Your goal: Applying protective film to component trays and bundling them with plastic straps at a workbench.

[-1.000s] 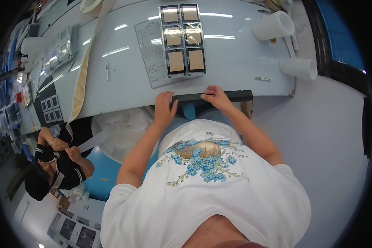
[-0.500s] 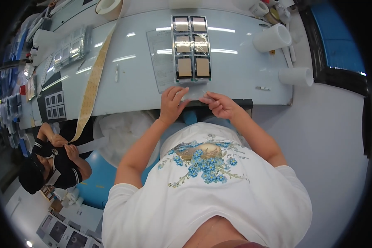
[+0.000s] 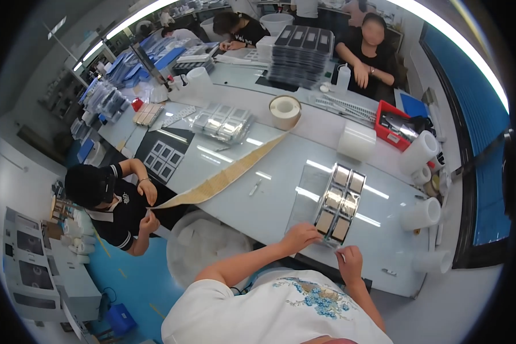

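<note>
A clear plastic tray stack (image 3: 328, 243) lies on the table in front of me. It holds two columns of tan square pieces in black frames (image 3: 341, 198), with shiny film over them. My left hand (image 3: 298, 238) is at the tray's near left corner, its fingertips drawn together; what they pinch is too small to make out. My right hand (image 3: 351, 264) is closed just off the near right corner. Its thumb and fingers press together, and whatever may be between them cannot be made out. A sheet (image 3: 305, 198) lies partly under the tray.
At left a co-worker (image 3: 112, 200) holds a long tan label strip (image 3: 223, 172) running from a roll (image 3: 285, 109). White rolls (image 3: 357, 140) and a red bin (image 3: 394, 123) stand beyond the tray. A big clear bag (image 3: 206, 243) sits below the table edge. Other people sit opposite.
My view has swung up and to the left, bringing in the room and other people. My left fingers, spread apart before, are now together at the tray's corner. My right hand remains closed.
</note>
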A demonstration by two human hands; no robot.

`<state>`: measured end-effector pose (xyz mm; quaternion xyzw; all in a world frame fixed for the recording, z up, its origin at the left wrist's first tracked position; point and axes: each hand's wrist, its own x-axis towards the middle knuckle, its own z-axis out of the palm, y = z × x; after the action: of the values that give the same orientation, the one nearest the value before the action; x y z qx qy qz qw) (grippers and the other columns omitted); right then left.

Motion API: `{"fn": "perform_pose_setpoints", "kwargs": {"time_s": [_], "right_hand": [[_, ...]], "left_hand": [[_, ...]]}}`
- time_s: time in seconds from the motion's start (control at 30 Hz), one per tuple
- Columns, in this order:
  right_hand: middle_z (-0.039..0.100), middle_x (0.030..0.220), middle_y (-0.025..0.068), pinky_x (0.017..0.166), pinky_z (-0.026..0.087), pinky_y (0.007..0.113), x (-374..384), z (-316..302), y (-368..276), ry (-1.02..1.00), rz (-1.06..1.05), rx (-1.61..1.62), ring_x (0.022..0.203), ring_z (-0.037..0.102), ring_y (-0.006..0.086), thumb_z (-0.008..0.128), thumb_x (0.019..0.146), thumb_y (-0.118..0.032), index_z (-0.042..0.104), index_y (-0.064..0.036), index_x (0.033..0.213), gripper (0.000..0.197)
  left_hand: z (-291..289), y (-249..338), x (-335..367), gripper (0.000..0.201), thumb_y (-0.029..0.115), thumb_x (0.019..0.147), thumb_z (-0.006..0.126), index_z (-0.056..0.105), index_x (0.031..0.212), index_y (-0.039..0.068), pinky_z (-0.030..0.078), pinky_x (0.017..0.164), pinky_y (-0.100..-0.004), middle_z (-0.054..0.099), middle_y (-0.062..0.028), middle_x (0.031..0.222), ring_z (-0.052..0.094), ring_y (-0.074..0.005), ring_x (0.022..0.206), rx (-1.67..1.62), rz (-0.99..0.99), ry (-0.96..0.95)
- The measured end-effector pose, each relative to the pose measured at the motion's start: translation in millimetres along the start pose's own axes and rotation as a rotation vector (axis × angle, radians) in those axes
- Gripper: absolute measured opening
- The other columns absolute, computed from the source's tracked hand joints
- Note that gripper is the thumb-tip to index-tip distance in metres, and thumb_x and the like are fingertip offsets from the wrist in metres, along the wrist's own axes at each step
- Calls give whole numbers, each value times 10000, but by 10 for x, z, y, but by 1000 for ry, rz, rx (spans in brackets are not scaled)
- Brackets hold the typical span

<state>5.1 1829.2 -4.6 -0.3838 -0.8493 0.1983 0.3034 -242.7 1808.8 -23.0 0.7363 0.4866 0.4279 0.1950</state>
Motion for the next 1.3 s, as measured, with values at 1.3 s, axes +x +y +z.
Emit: {"fn": "perform_pose_setpoints", "kwargs": {"time_s": [1.3], "right_hand": [[690,747,88,654,505,335,931,-57,958,-526,620,214,685,653,231,793,742,-244,698,-57,815,222]], "left_hand": [[113,-575,811,165,152,772,776,668,765,28,452,574,-294,623,-52,662,565,-138,605,-142,-673,-380]]}}
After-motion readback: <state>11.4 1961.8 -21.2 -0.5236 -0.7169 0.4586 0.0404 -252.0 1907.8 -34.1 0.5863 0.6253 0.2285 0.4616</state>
